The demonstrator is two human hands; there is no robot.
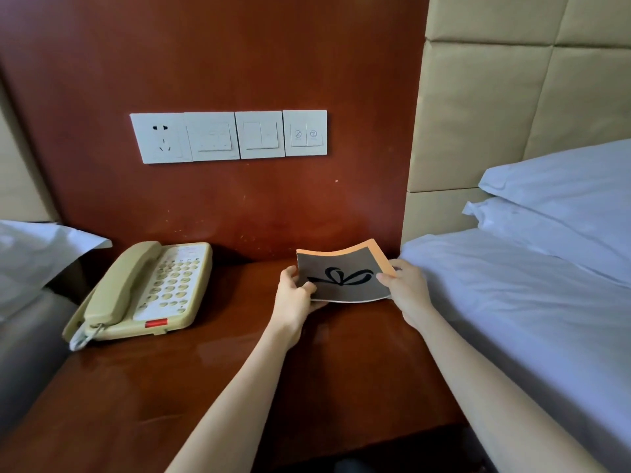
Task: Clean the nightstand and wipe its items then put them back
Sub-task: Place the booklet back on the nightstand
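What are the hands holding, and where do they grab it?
A thin booklet. The left hand pinches its left edge, the right hand its right edge.

Red-brown wooden bench (pixel 205 370): beige plastic corded telephone (pixel 143 295) on its rear left. Grey soft-cover booklet with orange border (pixel 341 274) at rear right, held between left hand (pixel 297 298) and right hand (pixel 408 291). White plastic switch-and-socket row (pixel 228 136) on the wall behind, above both. White-sheeted bed (pixel 512 302) just right of bench; two white pillows (pixel 563 186) stacked at its head.
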